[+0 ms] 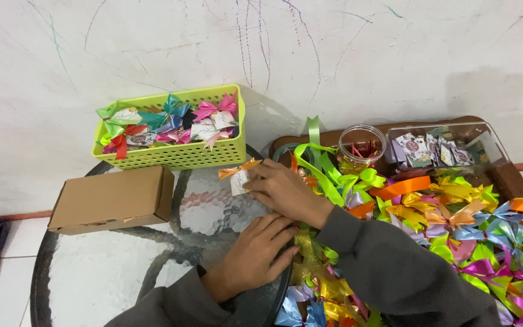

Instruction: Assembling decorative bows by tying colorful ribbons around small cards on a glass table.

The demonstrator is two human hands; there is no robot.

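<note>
My right hand [287, 191] holds a small white card with an orange ribbon bow [239, 175] above the round glass table [122, 266], a little in front of the lime-green basket [174, 156]. My left hand [256, 254] rests palm down on the glass near the table's right rim, fingers together, with nothing seen in it. Both arms wear grey sleeves. The basket holds several cards with pink, blue, green and red bows.
A closed brown cardboard box [113, 200] lies left of the hands. On the right, a heap of coloured ribbon bows [455, 230] covers a brown tray, with a clear jar [361, 148] and a clear container of cards [440, 148] behind. A scribbled white wall rises at the back.
</note>
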